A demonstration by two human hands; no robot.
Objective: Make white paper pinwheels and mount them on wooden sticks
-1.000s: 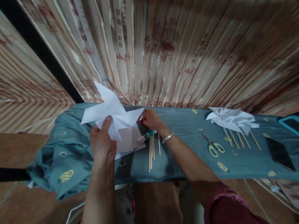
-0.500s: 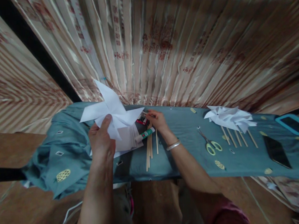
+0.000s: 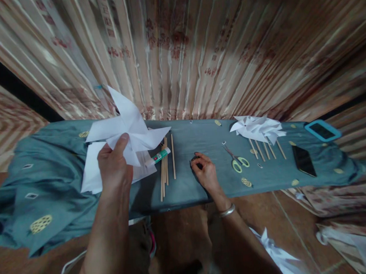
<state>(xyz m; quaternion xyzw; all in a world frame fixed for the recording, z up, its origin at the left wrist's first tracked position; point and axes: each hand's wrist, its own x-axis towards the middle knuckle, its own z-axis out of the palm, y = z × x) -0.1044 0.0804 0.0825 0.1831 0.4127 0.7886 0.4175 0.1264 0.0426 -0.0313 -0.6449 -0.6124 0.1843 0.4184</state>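
Observation:
A white paper pinwheel is pinched near its centre by my left hand, thumb on top. Under it lie white paper sheets. My right hand is over the cloth with its fingertips pressed together; whatever they hold is too small to make out. Between the hands are several thin wooden sticks and a green and white glue stick lying across them. To the right of my right hand rests a pair of scissors with pale green handles.
Finished-looking paper pinwheels on sticks lie in a pile at the right. Beyond them are a black phone and a blue-framed device. A blue-green cloth covers the narrow table. White paper pinwheels show low at the right. A curtain hangs behind.
My right hand has come away from the small items behind the sticks and moved right, toward the table's front. The left hand still holds the pinwheel. The view has turned right.

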